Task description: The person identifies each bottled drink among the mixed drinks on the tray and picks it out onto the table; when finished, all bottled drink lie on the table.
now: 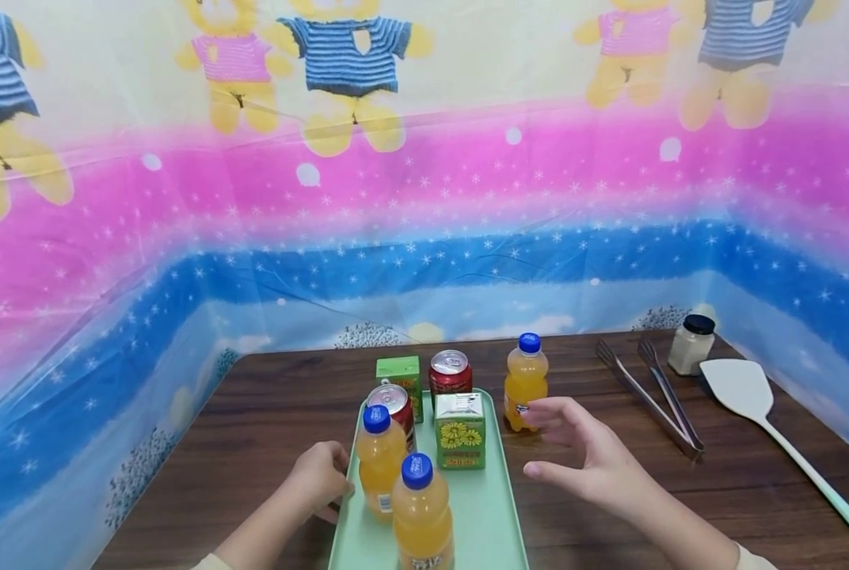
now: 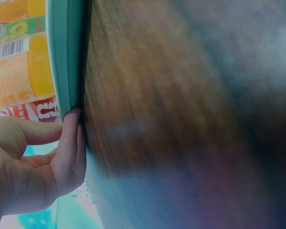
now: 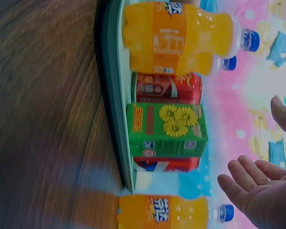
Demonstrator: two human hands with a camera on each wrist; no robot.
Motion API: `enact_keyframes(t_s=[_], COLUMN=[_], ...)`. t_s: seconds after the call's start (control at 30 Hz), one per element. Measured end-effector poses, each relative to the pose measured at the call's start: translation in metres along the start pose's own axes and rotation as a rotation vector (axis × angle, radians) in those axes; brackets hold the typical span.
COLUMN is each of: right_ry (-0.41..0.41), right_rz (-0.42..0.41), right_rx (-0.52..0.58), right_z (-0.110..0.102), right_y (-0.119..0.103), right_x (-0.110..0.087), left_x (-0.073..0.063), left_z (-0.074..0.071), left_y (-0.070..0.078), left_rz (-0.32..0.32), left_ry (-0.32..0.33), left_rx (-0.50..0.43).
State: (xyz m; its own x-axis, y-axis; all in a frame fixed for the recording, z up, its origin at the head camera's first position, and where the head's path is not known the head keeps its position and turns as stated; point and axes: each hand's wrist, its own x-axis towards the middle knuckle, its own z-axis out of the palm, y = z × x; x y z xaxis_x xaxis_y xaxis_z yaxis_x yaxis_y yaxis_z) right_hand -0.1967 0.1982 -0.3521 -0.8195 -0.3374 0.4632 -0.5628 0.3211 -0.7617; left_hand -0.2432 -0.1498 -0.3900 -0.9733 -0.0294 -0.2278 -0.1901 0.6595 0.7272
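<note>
A pale green tray (image 1: 492,514) stands on the dark wooden table, carrying two orange soda bottles (image 1: 423,514) with blue caps, two red drink cans (image 1: 451,372) and two green drink cartons (image 1: 460,439). At its left rim, my left hand (image 1: 317,479) pinches the edge between thumb and fingers, as the left wrist view shows. Just right of the tray, a third orange soda bottle (image 1: 527,384) is upright on the table. My right hand (image 1: 588,459) is held beside it, thumb and fingers spread and palm bare; its fingertips overlap the bottle's lower part in the head view.
Farther right lie metal tongs (image 1: 656,400) with their arms apart. A glass jar (image 1: 691,346) with a black lid stands near the back corner. A white turner (image 1: 741,388) stretches along the right side. Printed cloth (image 1: 432,261) hangs behind the table and along both sides.
</note>
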Motion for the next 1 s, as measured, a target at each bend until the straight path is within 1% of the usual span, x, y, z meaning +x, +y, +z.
enact_keyframes(t_s=[0.13,0.37,0.43,0.6,0.77,1.0], right_ry=[-0.027,-0.064,-0.073,-0.104,-0.133,-0.167], right_rz=[0.004,-0.038,-0.027,-0.027,-0.055,-0.080], right_rx=[0.038,0.081,0.095,0.096,0.096,0.124], right_z=[0.008,0.017,0.020,0.026,0.031,0.039], right_y=[-0.002,-0.004,-0.005,-0.007,-0.010,-0.009], right_x=[0.002,0.003,0.004,0.004,0.004,0.006], left_x=[-0.001,-0.002,-0.001,-0.003,-0.004,-0.003], left_z=[-0.001,0.000,-0.001,-0.001,-0.002,-0.003], left_y=[0.001,0.001,0.001,0.002,0.003,0.004], left_rz=[0.000,-0.004,-0.005,-0.001,0.001,-0.008], left_ry=[0.003,0.003,0.004,-0.002,-0.014,0.002], left_rx=[0.005,0.004,0.010,0.004,-0.013,-0.008])
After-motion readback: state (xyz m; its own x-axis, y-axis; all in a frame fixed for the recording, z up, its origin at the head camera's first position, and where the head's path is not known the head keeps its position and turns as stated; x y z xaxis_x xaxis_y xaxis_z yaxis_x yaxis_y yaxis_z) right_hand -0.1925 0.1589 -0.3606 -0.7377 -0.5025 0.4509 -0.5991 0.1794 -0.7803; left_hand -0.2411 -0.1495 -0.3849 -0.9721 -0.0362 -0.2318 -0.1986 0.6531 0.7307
